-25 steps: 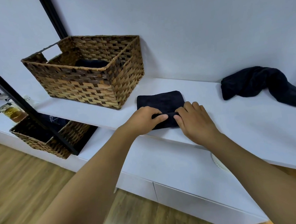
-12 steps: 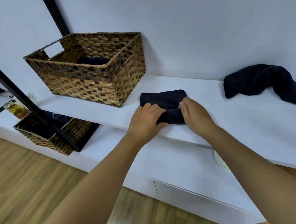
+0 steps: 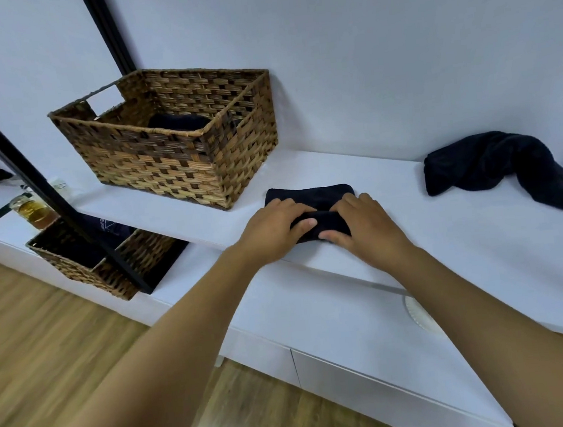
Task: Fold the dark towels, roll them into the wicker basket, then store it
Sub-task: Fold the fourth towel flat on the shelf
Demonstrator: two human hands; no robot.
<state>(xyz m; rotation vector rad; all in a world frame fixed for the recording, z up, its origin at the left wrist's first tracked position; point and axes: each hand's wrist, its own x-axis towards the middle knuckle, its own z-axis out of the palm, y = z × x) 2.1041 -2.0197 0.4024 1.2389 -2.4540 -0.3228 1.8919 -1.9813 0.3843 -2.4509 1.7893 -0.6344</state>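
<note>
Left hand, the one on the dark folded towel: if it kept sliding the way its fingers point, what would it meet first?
Probably the right hand: the left hand points rightward across the dark folded towel, and their fingertips nearly meet already.

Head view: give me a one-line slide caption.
Both hands, left and right, roll a folded dark towel on the white shelf beside the wicker basket.

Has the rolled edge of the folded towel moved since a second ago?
Yes. The rolled edge under both hands has advanced toward the wall, leaving less flat towel beside the wicker basket.
</note>
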